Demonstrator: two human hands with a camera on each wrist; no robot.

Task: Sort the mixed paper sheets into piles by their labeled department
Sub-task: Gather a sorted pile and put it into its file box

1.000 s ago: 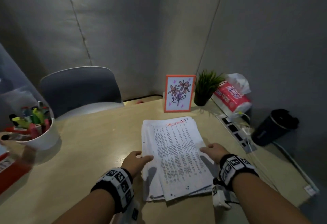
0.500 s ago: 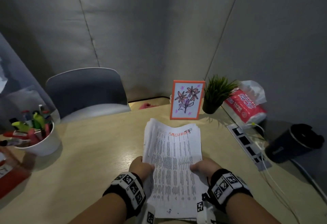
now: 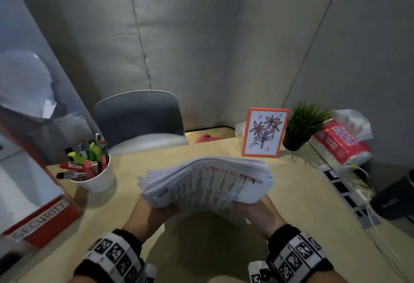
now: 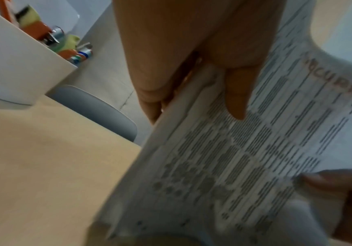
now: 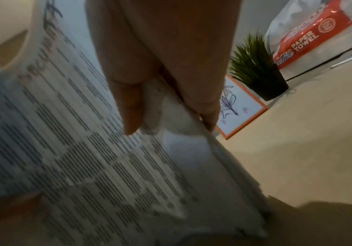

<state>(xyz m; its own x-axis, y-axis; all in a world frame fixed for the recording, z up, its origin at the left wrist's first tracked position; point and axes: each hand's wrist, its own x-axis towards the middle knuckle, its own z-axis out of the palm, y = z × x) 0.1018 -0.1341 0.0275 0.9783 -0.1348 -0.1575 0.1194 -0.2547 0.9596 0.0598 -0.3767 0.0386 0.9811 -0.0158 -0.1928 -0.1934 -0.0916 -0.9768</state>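
Left hand (image 3: 149, 212) grips the left edge of the paper stack (image 3: 208, 182), thumb on top, fingers tucked under; the left wrist view shows this plainly. Stack is lifted clear of the table (image 3: 201, 249), shadow below it, sagging at both sides. Held by both side edges probably to keep loose sheets together while carrying or squaring them. Top sheet has a handwritten red label, reads roughly "SECURITY", so likely next to be sorted.

Left to right: red tray (image 3: 42, 222) with a printed SECURITY tag at the near left table edge, likely the target for that sheet. White cup of markers (image 3: 94, 175) beyond it, well apart from the stack. Grey chair (image 3: 139, 119) behind the table. Framed flower drawing (image 3: 264, 132) just beyond the stack's far edge, then small potted plant (image 3: 300, 130), paper towel pack (image 3: 340, 141), power strip (image 3: 345, 195), dark tumbler (image 3: 396, 197) at far right.

Right hand (image 3: 261, 213) pinches the right edge the same way, thumb over, fingers under.

Head view alone shows the tray tag and the whole layout, but hides the fingers under the paper. Wrist views show thumbs pressing the printed columns and the layered sheet edges; right wrist view reads "PAPER TOWEL" on the pack. Both are motion-blurred, print unreadable.
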